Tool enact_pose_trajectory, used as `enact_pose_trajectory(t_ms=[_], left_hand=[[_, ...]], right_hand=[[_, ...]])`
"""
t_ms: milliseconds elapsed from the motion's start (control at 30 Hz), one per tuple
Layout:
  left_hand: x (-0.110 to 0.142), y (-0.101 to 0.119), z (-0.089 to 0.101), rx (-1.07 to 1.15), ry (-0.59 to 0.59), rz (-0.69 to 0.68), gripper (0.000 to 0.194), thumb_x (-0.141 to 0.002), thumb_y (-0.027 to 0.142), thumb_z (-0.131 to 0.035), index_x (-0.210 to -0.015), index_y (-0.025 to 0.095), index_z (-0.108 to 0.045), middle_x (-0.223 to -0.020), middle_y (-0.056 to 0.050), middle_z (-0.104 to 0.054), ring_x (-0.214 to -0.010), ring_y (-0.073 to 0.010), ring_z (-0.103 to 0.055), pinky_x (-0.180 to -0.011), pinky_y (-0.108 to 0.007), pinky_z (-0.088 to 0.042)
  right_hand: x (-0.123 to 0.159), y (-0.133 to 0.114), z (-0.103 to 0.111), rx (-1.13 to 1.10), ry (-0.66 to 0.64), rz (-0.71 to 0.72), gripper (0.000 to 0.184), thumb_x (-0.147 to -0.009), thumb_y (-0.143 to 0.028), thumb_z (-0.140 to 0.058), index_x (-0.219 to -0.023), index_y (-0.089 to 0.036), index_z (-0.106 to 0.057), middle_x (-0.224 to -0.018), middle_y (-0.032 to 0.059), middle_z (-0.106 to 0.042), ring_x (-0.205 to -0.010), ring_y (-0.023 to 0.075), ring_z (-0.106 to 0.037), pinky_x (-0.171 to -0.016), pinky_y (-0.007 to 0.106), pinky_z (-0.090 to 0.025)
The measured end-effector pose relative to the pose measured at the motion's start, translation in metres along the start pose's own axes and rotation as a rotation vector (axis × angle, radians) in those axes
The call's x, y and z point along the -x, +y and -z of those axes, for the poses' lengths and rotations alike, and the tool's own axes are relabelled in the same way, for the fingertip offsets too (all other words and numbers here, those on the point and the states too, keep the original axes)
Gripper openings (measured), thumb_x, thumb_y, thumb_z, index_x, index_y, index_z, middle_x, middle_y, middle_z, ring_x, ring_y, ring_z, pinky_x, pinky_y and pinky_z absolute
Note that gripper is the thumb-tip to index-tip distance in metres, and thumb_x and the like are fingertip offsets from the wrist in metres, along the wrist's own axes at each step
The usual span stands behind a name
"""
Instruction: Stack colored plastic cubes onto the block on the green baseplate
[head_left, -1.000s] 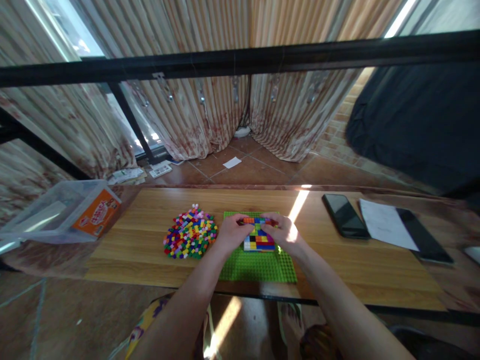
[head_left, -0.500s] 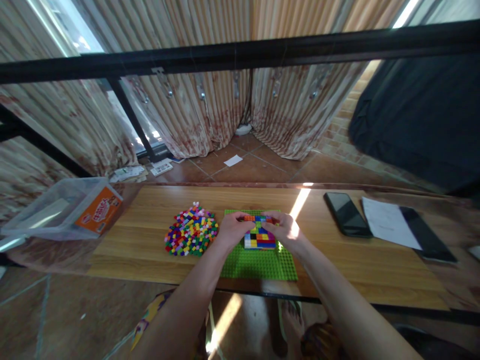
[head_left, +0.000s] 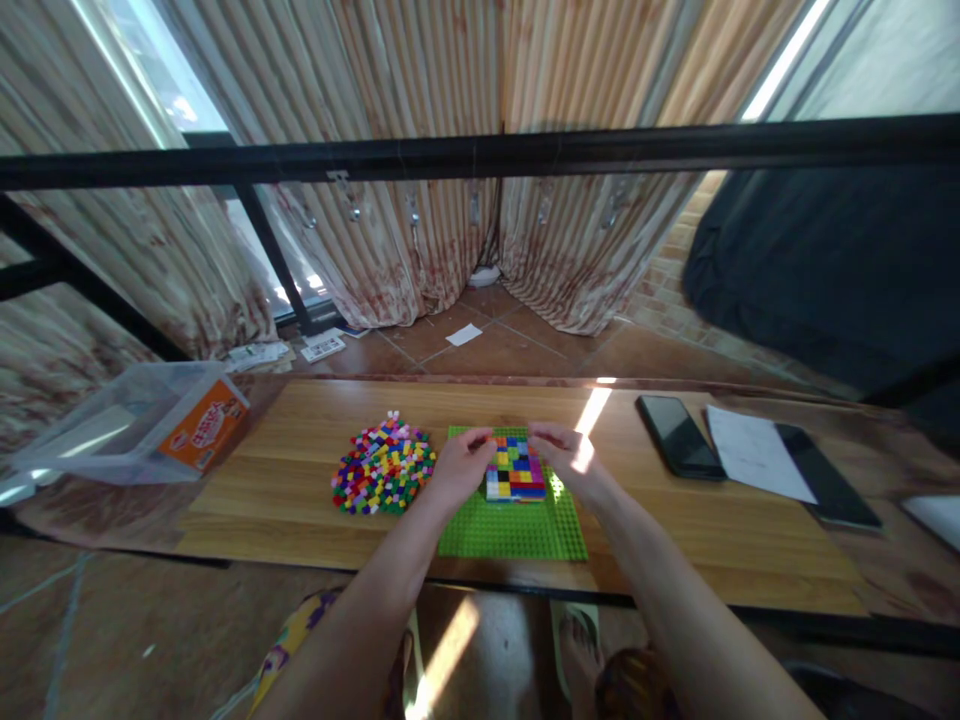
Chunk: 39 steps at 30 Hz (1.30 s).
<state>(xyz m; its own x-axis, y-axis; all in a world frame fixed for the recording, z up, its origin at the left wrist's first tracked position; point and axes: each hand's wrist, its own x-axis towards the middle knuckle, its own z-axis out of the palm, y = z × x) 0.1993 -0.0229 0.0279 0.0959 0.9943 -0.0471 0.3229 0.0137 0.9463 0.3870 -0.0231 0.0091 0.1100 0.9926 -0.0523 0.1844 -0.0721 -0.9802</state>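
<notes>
- From here I see the left hand (head_left: 459,468), half curled, by the far left corner of the brick block (head_left: 515,480)
- The right hand (head_left: 568,458) curves loosely by its far right corner; whether either pinches a brick, I can't tell
- The block lies flat between the hands, edges in line with the green baseplate (head_left: 510,535); no clear long axis
- Brick pile (head_left: 384,468) left of the left hand

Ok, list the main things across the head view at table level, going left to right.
Orange-labelled plastic box, loose brick pile, left hand, multicoloured brick build, right hand, black phone, white paper, dark flat device.
</notes>
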Motion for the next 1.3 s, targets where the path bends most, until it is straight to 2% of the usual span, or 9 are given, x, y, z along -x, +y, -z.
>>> enact_pose_trajectory(t_ms=[100,233,300,400,500,567,733,1000,1300], left_hand=[[0.000,-0.002,0.006,-0.014,0.059,-0.027,0.029,-0.084,0.022,-0.053,-0.107,0.012,-0.068,-0.108,-0.010,-0.072,-0.100,-0.0189,-0.066,-0.093,-0.032,-0.050],[0.004,-0.001,0.008,-0.106,0.102,-0.060,0.032,-0.087,0.025,-0.050,-0.112,0.013,-0.065,-0.110,-0.011,-0.071,-0.103,-0.0212,-0.065,-0.096,-0.036,-0.049],[0.008,0.002,0.005,-0.196,0.108,-0.097,0.034,-0.088,0.026,-0.049,-0.116,0.013,-0.063,-0.113,-0.013,-0.069,-0.106,-0.0228,-0.063,-0.098,-0.039,-0.048],[0.017,0.005,-0.003,-0.353,0.109,-0.226,0.036,-0.089,0.025,-0.047,-0.121,0.013,-0.060,-0.122,-0.014,-0.064,-0.116,-0.0242,-0.058,-0.105,-0.041,-0.043],[0.024,0.004,-0.012,-0.469,0.083,-0.348,0.036,-0.090,0.023,-0.046,-0.122,0.012,-0.058,-0.129,-0.014,-0.060,-0.122,-0.0243,-0.053,-0.109,-0.041,-0.039],[0.025,0.002,-0.015,-0.511,0.063,-0.375,0.036,-0.090,0.022,-0.045,-0.123,0.014,-0.057,-0.130,-0.013,-0.059,-0.123,-0.0240,-0.051,-0.109,-0.041,-0.039],[0.025,0.001,-0.016,-0.530,0.036,-0.378,0.034,-0.091,0.023,-0.043,-0.121,0.017,-0.057,-0.127,-0.011,-0.059,-0.121,-0.0227,-0.052,-0.107,-0.039,-0.041],[0.029,0.006,-0.015,-0.566,0.015,-0.358,0.033,-0.092,0.023,-0.041,-0.120,0.014,-0.056,-0.125,-0.012,-0.059,-0.119,-0.0226,-0.053,-0.107,-0.038,-0.040],[0.034,0.006,0.003,-0.609,0.051,-0.304,0.035,-0.087,0.023,-0.048,-0.121,0.013,-0.056,-0.120,-0.013,-0.061,-0.114,-0.0259,-0.055,-0.103,-0.040,-0.043]], right_hand=[[-0.001,-0.006,0.010,0.042,0.075,0.028,0.045,-0.070,-0.046,-0.064,-0.101,-0.014,-0.071,-0.106,0.0137,-0.072,-0.097,0.0266,-0.067,-0.080,0.041,-0.056],[-0.001,-0.008,0.014,0.069,0.078,0.047,0.045,-0.072,-0.048,-0.062,-0.100,-0.014,-0.070,-0.103,0.0143,-0.073,-0.095,0.0265,-0.068,-0.080,0.040,-0.056],[0.000,-0.007,0.012,0.096,0.064,0.081,0.042,-0.074,-0.047,-0.061,-0.098,-0.014,-0.071,-0.099,0.0126,-0.074,-0.091,0.0252,-0.068,-0.082,0.040,-0.055],[0.002,-0.006,0.007,0.184,0.030,0.124,0.034,-0.077,-0.043,-0.059,-0.095,-0.017,-0.072,-0.095,0.0090,-0.075,-0.088,0.0234,-0.069,-0.083,0.038,-0.055],[0.003,-0.006,0.003,0.256,-0.021,0.106,0.029,-0.078,-0.038,-0.058,-0.092,-0.019,-0.074,-0.090,0.0057,-0.076,-0.083,0.0219,-0.070,-0.078,0.035,-0.056],[0.004,-0.007,0.002,0.266,-0.032,0.078,0.028,-0.077,-0.036,-0.057,-0.090,-0.019,-0.074,-0.087,0.0049,-0.076,-0.079,0.0213,-0.070,-0.074,0.032,-0.057],[0.003,-0.006,0.000,0.232,-0.007,0.029,0.031,-0.075,-0.037,-0.058,-0.091,-0.017,-0.075,-0.084,0.0054,-0.076,-0.076,0.0211,-0.070,-0.070,0.031,-0.057],[0.000,0.002,0.003,0.290,0.006,0.062,0.032,-0.075,-0.039,-0.058,-0.091,-0.017,-0.075,-0.085,0.0064,-0.076,-0.075,0.0210,-0.070,-0.069,0.031,-0.056],[0.006,-0.001,0.005,0.407,0.008,0.079,0.036,-0.078,-0.041,-0.055,-0.097,-0.017,-0.074,-0.086,0.0073,-0.076,-0.074,0.0214,-0.070,-0.064,0.030,-0.056]])
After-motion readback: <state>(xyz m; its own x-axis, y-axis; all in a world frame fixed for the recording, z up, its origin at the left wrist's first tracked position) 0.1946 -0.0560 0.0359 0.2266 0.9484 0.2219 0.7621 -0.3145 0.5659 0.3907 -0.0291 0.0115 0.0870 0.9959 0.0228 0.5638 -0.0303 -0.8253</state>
